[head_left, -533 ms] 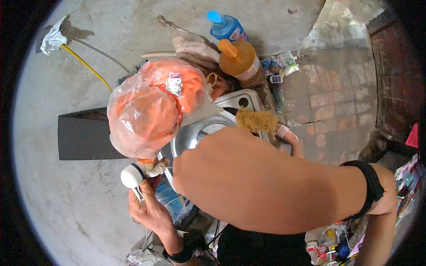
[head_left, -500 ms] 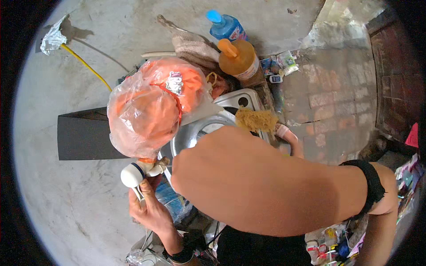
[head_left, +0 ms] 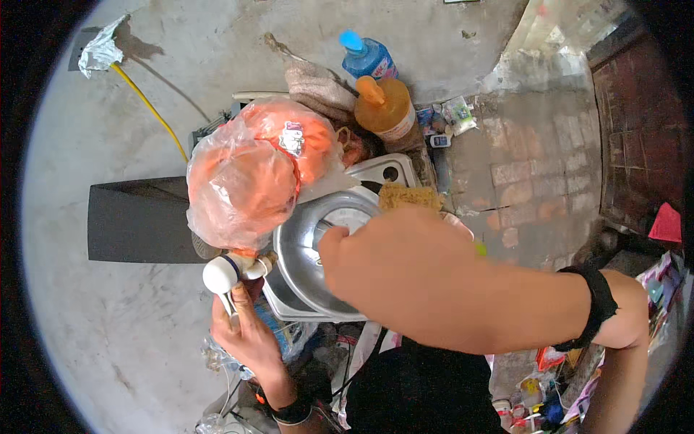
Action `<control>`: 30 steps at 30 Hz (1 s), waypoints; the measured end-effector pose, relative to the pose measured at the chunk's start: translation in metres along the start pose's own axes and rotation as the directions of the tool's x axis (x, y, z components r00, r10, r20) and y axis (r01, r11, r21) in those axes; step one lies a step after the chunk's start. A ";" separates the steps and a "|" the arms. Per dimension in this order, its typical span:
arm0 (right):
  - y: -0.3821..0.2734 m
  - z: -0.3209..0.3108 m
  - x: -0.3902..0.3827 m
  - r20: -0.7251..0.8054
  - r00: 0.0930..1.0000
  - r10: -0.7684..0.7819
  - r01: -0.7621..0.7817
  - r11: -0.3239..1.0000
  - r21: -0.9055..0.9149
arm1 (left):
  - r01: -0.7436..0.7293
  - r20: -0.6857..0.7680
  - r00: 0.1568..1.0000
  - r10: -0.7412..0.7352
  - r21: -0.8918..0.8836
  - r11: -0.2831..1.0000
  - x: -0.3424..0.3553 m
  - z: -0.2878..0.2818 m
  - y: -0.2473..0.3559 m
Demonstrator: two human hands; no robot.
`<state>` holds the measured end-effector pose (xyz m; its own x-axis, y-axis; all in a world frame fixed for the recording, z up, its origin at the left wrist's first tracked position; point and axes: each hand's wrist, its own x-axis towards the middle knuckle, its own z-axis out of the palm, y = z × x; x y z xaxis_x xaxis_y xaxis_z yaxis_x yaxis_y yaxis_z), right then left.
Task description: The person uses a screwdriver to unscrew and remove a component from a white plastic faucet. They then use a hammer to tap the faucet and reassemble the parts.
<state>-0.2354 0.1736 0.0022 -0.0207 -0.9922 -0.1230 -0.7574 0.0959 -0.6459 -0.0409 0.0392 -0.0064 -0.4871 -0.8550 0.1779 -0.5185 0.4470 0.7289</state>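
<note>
My left hand [head_left: 246,329] is closed round the slim lever of a white tap [head_left: 220,275], the thumb pressed along it. The tap has a rounded end and a dark blue band, just below an orange, clear-wrapped plastic bag [head_left: 242,181]. My right hand [head_left: 383,249] is over a shiny metal bowl [head_left: 287,264], its fingers curled downward. A small shiny piece shows by its fingertips, but the hand hides what it holds, if anything. The bowl sits on a steel sink [head_left: 401,165]. A yellow-brown scrubber [head_left: 408,195] lies just beyond my right hand.
A blue pump bottle [head_left: 370,59] and an amber pump bottle [head_left: 390,108] stand behind the sink, beside a beige cloth [head_left: 318,87]. A yellow cable [head_left: 153,108] runs down the wall at the left, above a dark panel [head_left: 134,224]. Brick paving [head_left: 535,181] lies to the right.
My right hand has moved to the right and slightly away from me, baring more of the bowl. My left hand stays on the tap lever. The view has shifted slightly.
</note>
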 end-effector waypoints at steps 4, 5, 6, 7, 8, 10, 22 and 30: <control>0.002 0.001 -0.001 -0.166 0.976 -0.138 0.178 0.950 0.257 | -0.012 0.018 1.000 0.011 0.062 0.998 0.000 -0.001 -0.001; 0.002 0.001 0.000 -0.150 0.976 -0.158 0.190 0.954 0.231 | -0.019 0.016 1.000 0.018 0.057 0.998 0.000 -0.001 -0.001; 0.003 0.002 0.000 -0.084 0.982 -0.169 0.182 0.963 0.200 | -0.033 0.034 0.999 0.032 0.026 0.999 0.000 -0.002 -0.001; 0.004 0.003 0.000 -0.184 0.961 -0.207 0.243 0.950 0.197 | -0.029 0.021 0.999 0.027 0.092 0.995 -0.001 -0.002 -0.001; 0.006 0.004 0.000 -0.156 0.963 -0.219 0.241 0.960 0.139 | -0.031 0.028 0.999 0.028 0.130 0.991 -0.001 -0.002 -0.001; 0.012 0.009 0.003 -0.343 0.898 -0.274 0.324 0.941 0.094 | -0.020 0.021 1.000 0.018 0.130 0.991 -0.001 -0.002 -0.001; 0.024 0.007 0.004 -0.112 0.993 -0.041 0.081 0.924 0.374 | 0.015 -0.018 1.000 -0.014 0.054 0.998 -0.001 -0.002 -0.002; 0.037 0.038 0.023 -0.184 0.971 -0.149 0.222 0.847 0.483 | 0.005 0.004 1.000 -0.005 0.069 0.998 -0.003 -0.003 -0.002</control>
<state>-0.2390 0.1573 -0.0537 -0.0274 -0.9929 0.1157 -0.3305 -0.1002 -0.9385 -0.0363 0.0401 -0.0060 -0.4876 -0.8562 0.1711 -0.5684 0.4600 0.6822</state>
